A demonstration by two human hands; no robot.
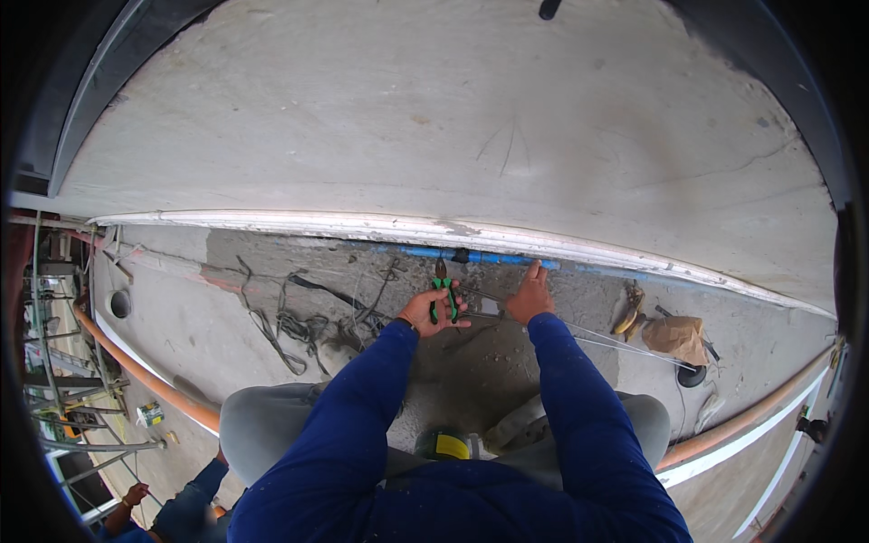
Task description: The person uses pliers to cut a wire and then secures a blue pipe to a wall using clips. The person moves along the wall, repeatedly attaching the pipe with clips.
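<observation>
My left hand (pixel 434 312) holds a pair of pliers (pixel 441 288) with green and black handles, their jaws pointing at the wall and some of my fingers spread beside the handles. The jaws end just short of a blue pipe (pixel 498 259) running along the foot of the wall. A dark fitting or band (pixel 461 256) sits on that pipe near the jaws. To the right, my right hand (pixel 530 295) has its fingertips on the blue pipe, fingers close together; its grip underneath is hidden. Thin metal rods (pixel 597 334) pass near this hand.
A tangled dark strap (pixel 312 328) lies to the left. At the right are a brown paper bag (pixel 674 338) and a round black object (pixel 691 376). A container with a yellow label (pixel 451 445) stands between my legs. Orange pipe (pixel 149 376) and another person's arm (pixel 195 498) are lower left.
</observation>
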